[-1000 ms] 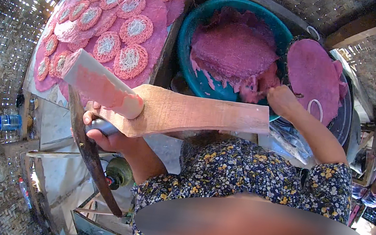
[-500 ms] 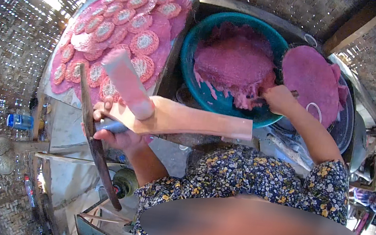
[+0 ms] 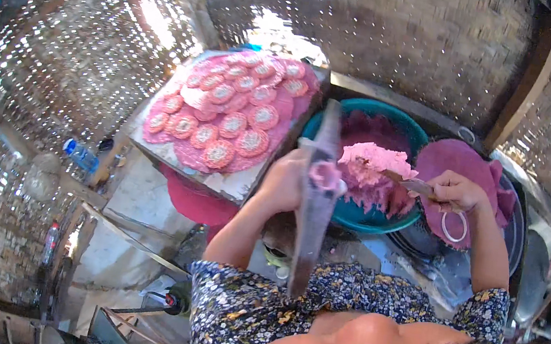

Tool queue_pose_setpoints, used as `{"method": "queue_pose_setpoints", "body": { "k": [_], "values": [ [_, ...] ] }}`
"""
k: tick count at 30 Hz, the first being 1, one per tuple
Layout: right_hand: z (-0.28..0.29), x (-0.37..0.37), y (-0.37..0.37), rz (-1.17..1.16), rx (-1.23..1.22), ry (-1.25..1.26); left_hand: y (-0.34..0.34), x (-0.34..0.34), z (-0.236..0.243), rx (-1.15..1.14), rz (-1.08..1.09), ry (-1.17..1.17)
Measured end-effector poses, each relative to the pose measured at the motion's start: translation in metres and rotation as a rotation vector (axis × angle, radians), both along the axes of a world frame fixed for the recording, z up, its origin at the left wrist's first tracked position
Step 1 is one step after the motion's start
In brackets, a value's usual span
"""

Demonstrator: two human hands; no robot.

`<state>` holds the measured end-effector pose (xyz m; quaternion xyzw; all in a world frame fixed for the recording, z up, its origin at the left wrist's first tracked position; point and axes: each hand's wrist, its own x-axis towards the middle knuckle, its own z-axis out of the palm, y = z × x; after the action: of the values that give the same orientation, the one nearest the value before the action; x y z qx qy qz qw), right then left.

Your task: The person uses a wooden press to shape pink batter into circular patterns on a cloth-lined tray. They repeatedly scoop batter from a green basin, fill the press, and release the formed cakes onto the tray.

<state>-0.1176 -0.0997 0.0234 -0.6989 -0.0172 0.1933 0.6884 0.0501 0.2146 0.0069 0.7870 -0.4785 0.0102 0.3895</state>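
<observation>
My left hand [image 3: 282,181] is closed around a wooden press [image 3: 309,239], a long bar with a round pink-smeared tube at its middle, held upright at the near left rim of a teal basin [image 3: 374,225]. In my right hand [image 3: 455,194] is a flat wooden spatula [image 3: 400,180], fingers wrapped round its end. A lump of pink dough [image 3: 373,158] clings to its blade, over the basin. More pink dough [image 3: 389,204] lies in the basin below. What the left fingers do behind the press is partly hidden.
Left of the basin, a board [image 3: 228,185] bears a pink cloth with several round lacy pink-and-white pieces [image 3: 231,124]. A pink cloth [image 3: 454,161] with a white ring [image 3: 453,227] covers a dark round container on the right. Woven walls [image 3: 404,43] stand behind.
My left hand has turned the press upright and brought it to the basin. My right hand has lifted the spatula with dough up from the basin. The view has shifted.
</observation>
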Motion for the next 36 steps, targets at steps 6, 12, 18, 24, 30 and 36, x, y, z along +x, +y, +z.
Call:
{"method": "queue_pose_setpoints", "body": {
  "k": [6, 12, 18, 24, 30, 36],
  "values": [
    [0.063, 0.015, 0.023, 0.090, -0.829, -0.542, -0.025, 0.012, -0.024, 0.085, -0.181, -0.190],
    [0.117, 0.029, 0.091, 0.160, -1.673, -0.974, -0.029, -0.001, -0.017, 0.126, -0.043, -0.147],
    [0.062, 0.025, 0.123, 0.081, -1.871, -1.472, -0.037, 0.011, -0.015, -0.005, -0.062, 0.106],
    [0.085, -0.001, 0.081, -0.193, -1.698, -1.482, -0.014, 0.058, -0.052, 0.009, -0.006, 0.086],
    [0.097, -0.003, 0.069, -0.375, -1.596, -1.516, -0.036, 0.042, -0.041, 0.014, -0.016, 0.189],
    [0.094, -0.004, 0.072, -0.192, -1.737, -1.380, -0.050, 0.052, -0.050, 0.054, -0.114, -0.134]
  ]
}}
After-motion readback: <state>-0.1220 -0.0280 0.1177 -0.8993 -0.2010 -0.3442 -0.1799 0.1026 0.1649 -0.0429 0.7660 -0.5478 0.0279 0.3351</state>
